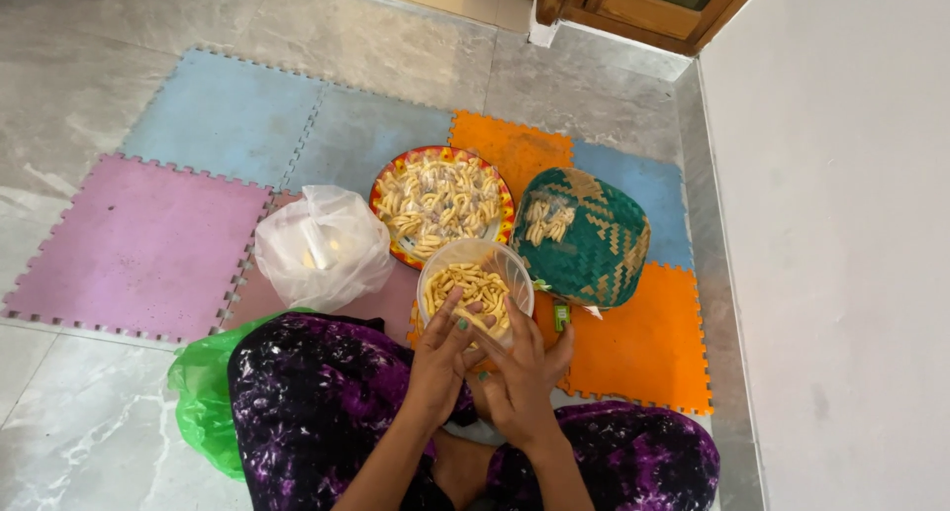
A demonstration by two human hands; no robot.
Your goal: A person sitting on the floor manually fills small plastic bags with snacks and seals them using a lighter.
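My left hand [442, 358] and my right hand [522, 377] meet over my lap, fingers curled together around a small yellow snack stick at the near rim of a clear plastic tub [515, 267] full of such sticks. Beyond the tub lies a round red-and-yellow tray [384, 182] heaped with small wrapped snack packets. A green woven plate [599, 246] to its right carries a few wrapped packets [547, 221]. What exactly sits between my fingers is partly hidden.
A knotted clear plastic bag [322, 246] rests left of the tub. A green plastic bag [203, 397] lies by my left knee. A small green lighter [561, 316] sits near the woven plate. Coloured foam mats [148, 244] cover the tiled floor; a white wall [841, 224] stands right.
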